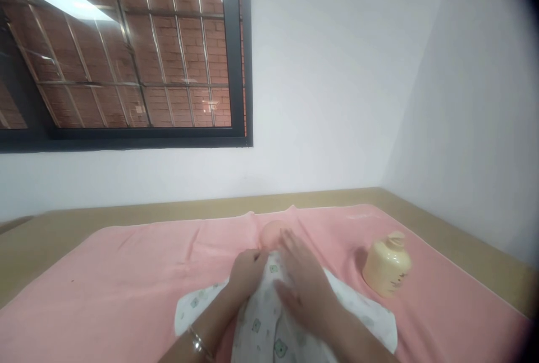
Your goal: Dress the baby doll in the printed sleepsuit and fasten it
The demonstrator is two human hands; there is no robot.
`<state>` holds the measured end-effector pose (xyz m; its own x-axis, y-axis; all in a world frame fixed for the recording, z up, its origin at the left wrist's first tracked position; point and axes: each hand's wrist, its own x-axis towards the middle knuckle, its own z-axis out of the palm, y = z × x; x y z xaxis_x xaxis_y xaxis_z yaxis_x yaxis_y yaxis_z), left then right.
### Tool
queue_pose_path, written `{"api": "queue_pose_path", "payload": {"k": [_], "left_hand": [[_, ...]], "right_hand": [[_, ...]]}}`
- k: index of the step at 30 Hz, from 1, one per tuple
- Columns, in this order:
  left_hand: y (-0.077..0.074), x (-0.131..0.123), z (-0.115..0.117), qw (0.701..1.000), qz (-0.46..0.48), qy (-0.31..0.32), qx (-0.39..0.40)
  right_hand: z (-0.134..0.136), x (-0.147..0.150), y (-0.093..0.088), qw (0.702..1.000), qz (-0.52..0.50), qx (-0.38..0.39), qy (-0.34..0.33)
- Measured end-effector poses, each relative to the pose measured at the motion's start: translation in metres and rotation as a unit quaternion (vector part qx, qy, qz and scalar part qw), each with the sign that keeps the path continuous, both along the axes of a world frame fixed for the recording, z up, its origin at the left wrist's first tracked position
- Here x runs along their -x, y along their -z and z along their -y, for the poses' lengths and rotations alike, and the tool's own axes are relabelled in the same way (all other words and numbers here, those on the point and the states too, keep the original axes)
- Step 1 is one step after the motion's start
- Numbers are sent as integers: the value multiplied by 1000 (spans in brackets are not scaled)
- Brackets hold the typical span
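A white baby garment (256, 325) with small green prints lies in front of me, its sleeves spread to both sides. At its top a round, skin-coloured head (270, 234), like a doll's, shows in part. My left hand (248, 272) is closed at the garment's neck edge, with its fingertips mostly hidden. On the right of the chest, my right hand (304, 280) rests over the cloth, slightly blurred, its fingers stretched toward the head and its thumb apart. A bracelet (197, 343) circles my left wrist.
A pink sheet (138, 278) with creases covers the tan surface (25, 262). To the right stands a glossy cream-yellow bottle (387, 266) with small dark marks. Behind are a white wall (328, 82) and a dark-framed window (238, 42) with metal bars outside.
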<state>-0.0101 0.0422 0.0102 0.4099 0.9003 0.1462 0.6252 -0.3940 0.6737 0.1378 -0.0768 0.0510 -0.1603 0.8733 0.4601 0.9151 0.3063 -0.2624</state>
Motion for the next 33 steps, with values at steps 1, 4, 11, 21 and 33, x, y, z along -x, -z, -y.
{"api": "queue_pose_path", "payload": {"k": [1, 4, 11, 21, 33], "left_hand": [[0, 2, -4, 1000, 5, 16, -1], [0, 6, -12, 997, 22, 67, -12], [8, 7, -16, 997, 40, 69, -24], [15, -1, -14, 997, 69, -1, 19], [14, -2, -11, 997, 72, -17, 16]], "right_hand": [[1, 3, 3, 999, 22, 17, -35], [3, 9, 8, 991, 47, 92, -86], [9, 11, -2, 989, 41, 107, -92], [11, 16, 1, 988, 62, 101, -101], [10, 19, 7, 998, 28, 17, -45]]}}
